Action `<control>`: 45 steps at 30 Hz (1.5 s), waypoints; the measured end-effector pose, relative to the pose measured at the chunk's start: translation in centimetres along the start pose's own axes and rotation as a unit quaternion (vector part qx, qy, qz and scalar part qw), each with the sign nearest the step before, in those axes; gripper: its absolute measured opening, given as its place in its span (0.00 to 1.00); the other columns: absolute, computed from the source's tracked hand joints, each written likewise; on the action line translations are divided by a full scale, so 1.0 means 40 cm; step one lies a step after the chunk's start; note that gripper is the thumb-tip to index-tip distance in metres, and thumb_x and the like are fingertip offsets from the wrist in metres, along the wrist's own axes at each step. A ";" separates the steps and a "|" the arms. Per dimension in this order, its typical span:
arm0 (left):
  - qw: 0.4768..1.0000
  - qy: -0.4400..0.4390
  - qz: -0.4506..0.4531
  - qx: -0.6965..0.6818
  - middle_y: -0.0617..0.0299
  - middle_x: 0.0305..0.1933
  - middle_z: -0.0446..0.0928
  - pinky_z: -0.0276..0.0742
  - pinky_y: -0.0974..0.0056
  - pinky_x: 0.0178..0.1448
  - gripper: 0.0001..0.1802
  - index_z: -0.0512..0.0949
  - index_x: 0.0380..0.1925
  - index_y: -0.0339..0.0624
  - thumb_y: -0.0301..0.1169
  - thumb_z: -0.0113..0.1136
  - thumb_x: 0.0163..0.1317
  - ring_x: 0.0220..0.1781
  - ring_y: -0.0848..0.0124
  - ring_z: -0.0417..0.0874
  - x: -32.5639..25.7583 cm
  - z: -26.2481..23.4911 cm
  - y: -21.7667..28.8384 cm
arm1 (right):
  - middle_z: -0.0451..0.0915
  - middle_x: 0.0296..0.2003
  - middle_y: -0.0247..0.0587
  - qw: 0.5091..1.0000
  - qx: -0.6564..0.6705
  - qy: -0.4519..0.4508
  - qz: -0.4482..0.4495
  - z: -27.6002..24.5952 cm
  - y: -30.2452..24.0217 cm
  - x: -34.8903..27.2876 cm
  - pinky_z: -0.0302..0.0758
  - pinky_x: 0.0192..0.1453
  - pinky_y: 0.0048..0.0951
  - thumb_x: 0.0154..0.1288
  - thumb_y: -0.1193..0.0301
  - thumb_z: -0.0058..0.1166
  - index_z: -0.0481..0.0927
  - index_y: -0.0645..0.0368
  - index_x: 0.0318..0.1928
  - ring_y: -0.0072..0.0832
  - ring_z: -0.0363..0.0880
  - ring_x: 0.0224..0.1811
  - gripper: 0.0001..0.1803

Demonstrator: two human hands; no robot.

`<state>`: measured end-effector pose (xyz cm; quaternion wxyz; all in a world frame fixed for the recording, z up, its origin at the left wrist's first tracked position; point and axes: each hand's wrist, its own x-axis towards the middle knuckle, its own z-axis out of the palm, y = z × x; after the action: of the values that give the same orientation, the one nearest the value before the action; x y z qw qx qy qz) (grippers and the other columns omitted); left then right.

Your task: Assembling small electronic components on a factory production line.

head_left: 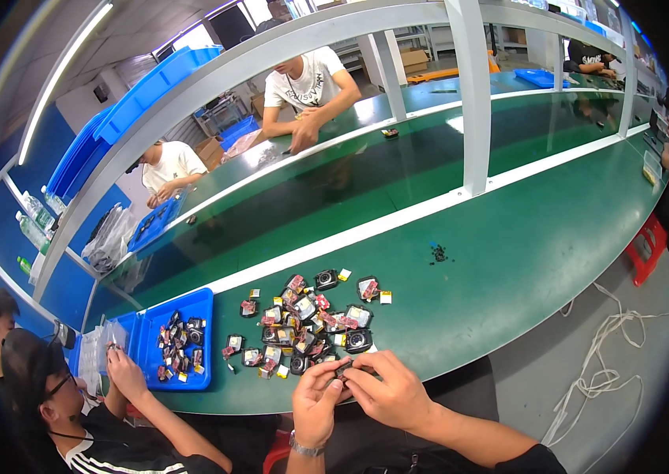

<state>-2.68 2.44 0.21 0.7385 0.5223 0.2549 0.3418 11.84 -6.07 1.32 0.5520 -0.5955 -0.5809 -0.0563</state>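
The left hand (317,404) and right hand (388,387) meet at the bottom centre of the frame, thumbs and fingers of both pinching a small dark part (343,370) between them; its details are largely covered by the fingers. A metal wristband (305,449) circles the left wrist. The hands are at the near edge of the green worktop (508,261), which curves from the lower left up toward the right side of the frame.

Just beyond the left hand, a loose pile of small black-cased units (300,306) spreads at centre left, some with red and yellow-white pieces. Left of the pile is a blue tray (210,332) with raised walls, holding more such units; a co-worker's hands (123,375) are at its left side.

To the right of the pile, a broad stretch of green surface opens, with a little cluster of black bits (439,253) near the middle. A white rail (311,251) bounds the far side, an upright post (473,103) rising from it. Past the near edge at right, white cables (599,371) lie on the floor, near a red stool (648,249).
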 end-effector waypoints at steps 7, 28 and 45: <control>1.000 0.002 -0.002 0.013 0.48 0.63 0.78 0.87 0.58 0.60 0.16 0.71 0.59 0.31 0.16 0.53 0.72 0.61 0.64 0.83 0.001 -0.003 -0.008 | 0.81 0.42 0.39 1.000 -0.026 -0.002 -0.015 0.006 0.010 -0.006 0.82 0.42 0.33 0.52 0.80 0.70 0.85 0.60 0.42 0.36 0.82 0.40 0.15; 0.989 0.042 0.077 0.119 0.52 0.50 0.83 0.88 0.67 0.49 0.12 0.75 0.53 0.29 0.16 0.57 0.71 0.47 0.70 0.87 0.000 0.038 -0.017 | 0.84 0.38 0.41 0.926 0.200 -0.128 0.293 -0.021 0.011 0.049 0.84 0.44 0.26 0.63 0.78 0.65 0.84 0.67 0.45 0.25 0.87 0.38 0.10; 0.929 0.032 0.145 0.338 0.55 0.42 0.84 0.91 0.64 0.40 0.09 0.81 0.46 0.35 0.21 0.62 0.67 0.40 0.68 0.88 0.675 -0.016 0.234 | 0.82 0.31 0.42 0.975 -0.009 0.067 0.214 -0.125 0.136 -0.005 0.78 0.38 0.31 0.59 0.81 0.63 0.83 0.63 0.41 0.33 0.81 0.30 0.08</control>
<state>11.79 25.69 8.31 0.4519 0.7610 0.3008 0.3553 18.76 -8.26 -0.13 0.5840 -0.7055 -0.4011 0.0181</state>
